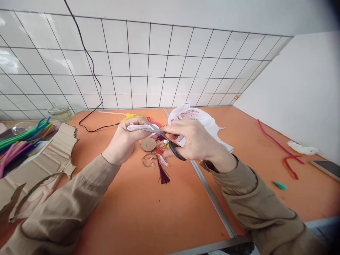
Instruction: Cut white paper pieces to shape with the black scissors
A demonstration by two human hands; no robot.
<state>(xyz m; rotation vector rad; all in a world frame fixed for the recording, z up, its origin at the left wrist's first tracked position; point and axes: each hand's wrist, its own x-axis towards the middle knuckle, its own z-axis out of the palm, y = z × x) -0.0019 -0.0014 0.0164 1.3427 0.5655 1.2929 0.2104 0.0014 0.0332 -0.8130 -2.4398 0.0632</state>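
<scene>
Between thumb and fingers, my left hand (123, 140) pinches a folded strip of thin whitish-pink material (139, 126); I cannot tell if it is plastic or cloth. My right hand (191, 138) is closed around the black handles of a pair of scissors (176, 150). The scissor blades point left and lie against the strip. Below the hands on the table are a round cardboard disc (148, 144), a dark purple tassel (163, 171), brown twine (147, 160) and small red and white bits. Just behind my right hand lies a crumpled white plastic bag (203, 118).
A yellow glue gun (132, 116) with a black cord lies behind my left hand. Cut cardboard (60, 147) and colourful pipe cleaners (26, 138) fill the left side, near a glass jar (60, 112). Red pipe cleaners (290, 166) and a green piece (280, 185) lie at right.
</scene>
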